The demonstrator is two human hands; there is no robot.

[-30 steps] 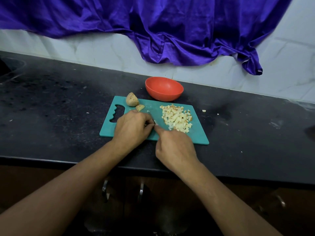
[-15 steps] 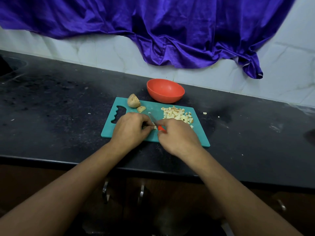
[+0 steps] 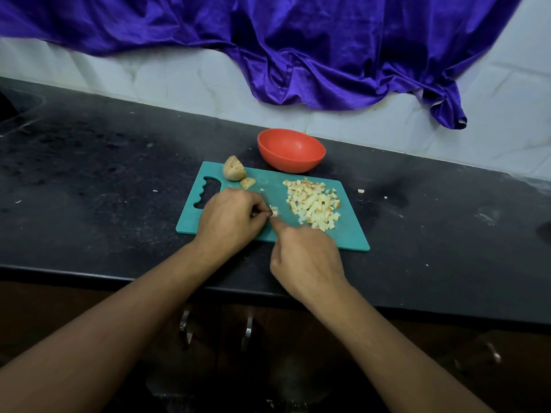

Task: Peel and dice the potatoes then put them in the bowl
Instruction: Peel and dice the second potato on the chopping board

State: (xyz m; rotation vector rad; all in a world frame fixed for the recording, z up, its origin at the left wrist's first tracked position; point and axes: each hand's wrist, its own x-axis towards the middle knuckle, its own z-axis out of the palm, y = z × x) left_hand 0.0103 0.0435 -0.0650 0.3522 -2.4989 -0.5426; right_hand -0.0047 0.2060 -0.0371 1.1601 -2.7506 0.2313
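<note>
Blk counter (image 3: 89, 180), bowl (image 3: 290, 160), purple cloth (image 3: 298, 49)

No legible text, labels, brands or numbers; bowl (image 3: 290, 162), cutting board (image 3: 346, 235) unmarked.

Diced potato heap (image 3: 313, 204) on teal board (image 3: 351, 238), right side; unpeeled chunk (image 3: 234, 172) far-left; red bowl (image 3: 291, 150) just behind

A home kitchen, plainly: dark stone counter (image 3: 89, 174) along a white tiled wall (image 3: 179, 76), cupboard doors (image 3: 217, 329) with metal handles (image 3: 185, 326) underneath, and a teal chopping board (image 3: 351, 234) and red bowl (image 3: 290, 150) set out on top
</note>
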